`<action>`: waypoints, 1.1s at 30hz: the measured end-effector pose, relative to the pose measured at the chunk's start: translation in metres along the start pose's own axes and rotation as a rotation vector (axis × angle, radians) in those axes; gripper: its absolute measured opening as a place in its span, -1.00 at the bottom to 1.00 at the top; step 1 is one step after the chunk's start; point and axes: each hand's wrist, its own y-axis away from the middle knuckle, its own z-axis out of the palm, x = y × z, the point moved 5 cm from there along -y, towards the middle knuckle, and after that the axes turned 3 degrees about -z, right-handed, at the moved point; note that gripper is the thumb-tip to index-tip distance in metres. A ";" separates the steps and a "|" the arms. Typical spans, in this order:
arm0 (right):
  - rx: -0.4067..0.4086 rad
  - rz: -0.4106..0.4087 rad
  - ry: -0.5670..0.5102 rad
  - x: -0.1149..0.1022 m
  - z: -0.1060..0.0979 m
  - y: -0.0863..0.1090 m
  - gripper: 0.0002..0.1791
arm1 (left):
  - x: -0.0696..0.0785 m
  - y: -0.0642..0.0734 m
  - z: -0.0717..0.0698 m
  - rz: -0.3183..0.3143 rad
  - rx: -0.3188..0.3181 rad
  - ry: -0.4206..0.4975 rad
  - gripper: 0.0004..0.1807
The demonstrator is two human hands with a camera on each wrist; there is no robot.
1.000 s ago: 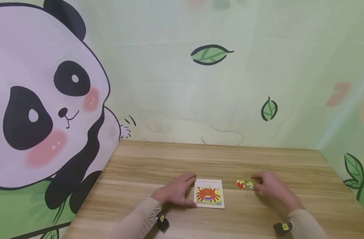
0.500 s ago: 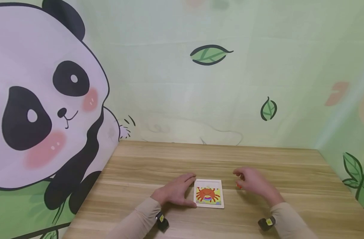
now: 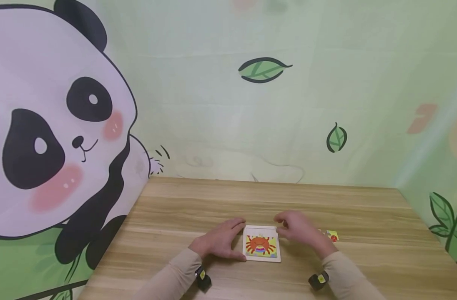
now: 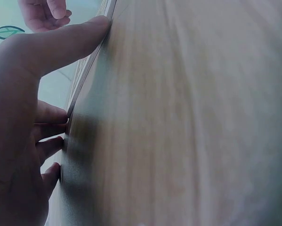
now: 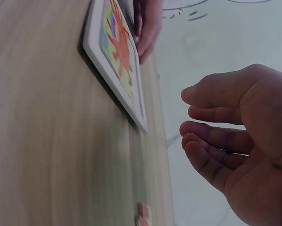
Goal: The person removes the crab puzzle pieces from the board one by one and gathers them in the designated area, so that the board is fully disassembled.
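A crab jigsaw puzzle in a square white-rimmed tray (image 3: 278,252) lies on the wooden table. Its lower part shows the orange crab; a pale bare strip runs along the top inside the rim. My left hand (image 3: 218,239) is spread along the tray's left side, thumb at the lower corner and fingertips by the upper one. Close to the upper right corner hovers my right hand (image 3: 297,229). In the right wrist view its fingers (image 5: 211,162) are loosely bent, the thumb stands apart from them, and nothing shows between.
Right of my right hand lies a yellow and red puzzle piece (image 3: 332,236); part of another shows beside it, mostly hidden by the hand. Wood-grain tabletop (image 3: 198,200) surrounds the tray. A cloth backdrop (image 3: 213,104) with a panda print rises behind the table.
My right hand has moved left from the loose pieces to the tray's upper right corner, uncovering a yellow and red piece on the right. The left hand and tray have stayed put.
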 end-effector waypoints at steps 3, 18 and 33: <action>-0.002 -0.025 0.004 -0.007 0.006 -0.003 -0.69 | 0.000 0.000 0.001 0.001 0.003 0.004 0.17; -0.041 -0.097 -0.041 -0.034 0.026 -0.013 -0.73 | 0.001 0.001 -0.002 0.013 0.002 0.027 0.17; -0.106 -0.134 -0.042 -0.045 0.041 -0.017 -0.67 | 0.000 0.001 0.000 -0.002 -0.006 0.010 0.18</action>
